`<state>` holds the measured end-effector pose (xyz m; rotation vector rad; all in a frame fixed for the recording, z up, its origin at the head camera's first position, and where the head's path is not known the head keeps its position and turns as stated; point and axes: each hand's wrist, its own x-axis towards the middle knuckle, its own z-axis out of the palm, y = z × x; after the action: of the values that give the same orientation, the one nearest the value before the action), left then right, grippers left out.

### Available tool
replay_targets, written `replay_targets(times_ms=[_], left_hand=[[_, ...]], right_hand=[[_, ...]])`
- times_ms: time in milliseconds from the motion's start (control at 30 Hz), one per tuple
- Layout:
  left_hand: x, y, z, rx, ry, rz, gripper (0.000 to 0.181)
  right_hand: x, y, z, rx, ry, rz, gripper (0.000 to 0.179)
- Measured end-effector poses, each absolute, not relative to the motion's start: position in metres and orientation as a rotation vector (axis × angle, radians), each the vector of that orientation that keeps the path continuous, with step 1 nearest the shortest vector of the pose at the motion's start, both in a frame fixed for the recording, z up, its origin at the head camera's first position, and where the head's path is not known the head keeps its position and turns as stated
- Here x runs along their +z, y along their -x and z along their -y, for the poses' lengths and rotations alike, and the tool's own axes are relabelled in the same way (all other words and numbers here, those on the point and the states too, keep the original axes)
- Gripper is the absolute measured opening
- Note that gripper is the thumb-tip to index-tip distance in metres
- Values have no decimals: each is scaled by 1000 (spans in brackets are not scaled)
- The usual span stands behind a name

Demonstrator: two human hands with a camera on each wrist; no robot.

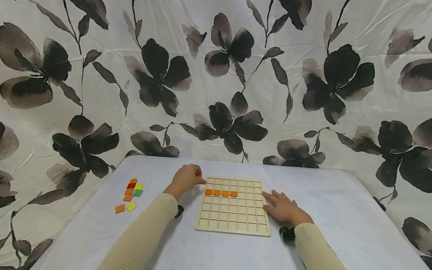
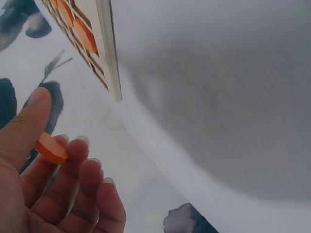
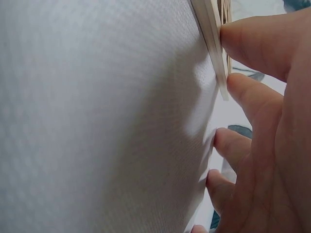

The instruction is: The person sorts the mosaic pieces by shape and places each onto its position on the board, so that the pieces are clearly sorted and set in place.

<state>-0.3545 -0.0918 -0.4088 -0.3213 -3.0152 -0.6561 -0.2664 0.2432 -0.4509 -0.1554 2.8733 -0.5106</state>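
A square wooden board [image 1: 232, 229] with a grid of shallow cells lies flat on the table. Several orange discs [image 1: 217, 193] sit side by side in its second row from the far edge, starting at the left. My left hand [image 1: 186, 180] is just off the board's far left corner, pinching another orange disc [image 2: 52, 149] between thumb and fingers. On the opposite side, my right hand [image 1: 286, 207] rests with fingers spread, thumb and index fingertip at the board's right edge [image 3: 212, 36]. Its other fingertips reach down to the tablecloth.
Left of the board lies a loose group of small pieces: orange squares [image 1: 120, 208], yellow squares [image 1: 131, 206], a green square [image 1: 137, 193], a red square [image 1: 131, 185] and an orange disc [image 1: 133, 180]. A white cloth covers the table [image 1: 227, 259]; a floral curtain [image 1: 227, 69] hangs behind.
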Motion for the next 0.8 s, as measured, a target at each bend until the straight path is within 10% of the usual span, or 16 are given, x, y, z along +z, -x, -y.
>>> replay_targets(times_ms=[800], left_hand=[[-413,345,58,-765,348,3064,29]], right_hand=[[-450,264,-243,-520,161,-2860,57]])
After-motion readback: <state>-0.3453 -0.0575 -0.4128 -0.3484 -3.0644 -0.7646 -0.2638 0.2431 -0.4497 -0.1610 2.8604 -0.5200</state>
